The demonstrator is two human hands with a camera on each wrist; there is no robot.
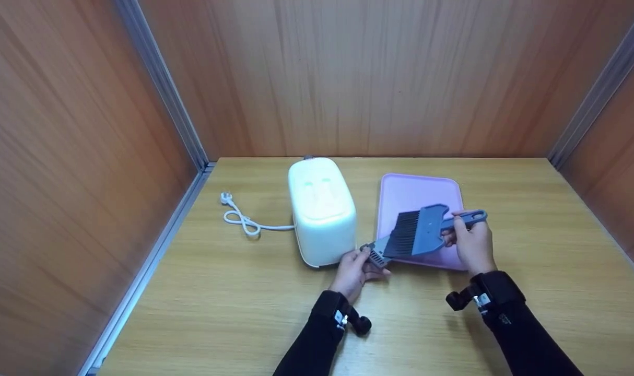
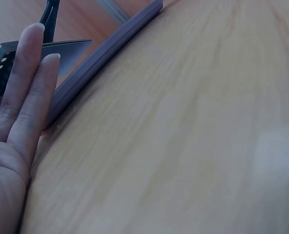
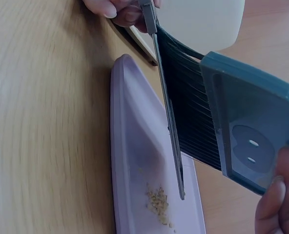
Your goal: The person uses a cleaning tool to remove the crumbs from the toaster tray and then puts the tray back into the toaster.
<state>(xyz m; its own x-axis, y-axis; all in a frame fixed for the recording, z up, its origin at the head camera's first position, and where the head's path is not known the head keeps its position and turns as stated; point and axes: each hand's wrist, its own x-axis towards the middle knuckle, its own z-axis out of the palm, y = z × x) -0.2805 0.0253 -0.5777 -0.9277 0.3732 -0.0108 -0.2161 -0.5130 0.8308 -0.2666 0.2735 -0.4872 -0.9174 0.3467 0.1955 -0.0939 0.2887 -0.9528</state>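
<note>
My right hand (image 1: 475,246) grips the handle of a blue hand brush (image 1: 430,230) with long dark bristles. The bristles lie against a small grey-blue dustpan (image 1: 379,256), whose slotted end my left hand (image 1: 350,272) pinches beside the white appliance. Two fingers (image 2: 30,112) of that hand stretch out straight in the left wrist view. Brush and dustpan are held over the near part of a lilac tray (image 1: 419,189). Inside the tray, the right wrist view shows a small heap of tan crumbs (image 3: 158,204) below the dustpan's edge.
A white rounded appliance (image 1: 322,209), looking like a covered toaster, stands left of the tray. Its white cord (image 1: 278,227) runs left to a plug (image 1: 226,198). Wood-grain panels (image 1: 374,78) enclose the wooden table (image 1: 233,318) at the back and sides.
</note>
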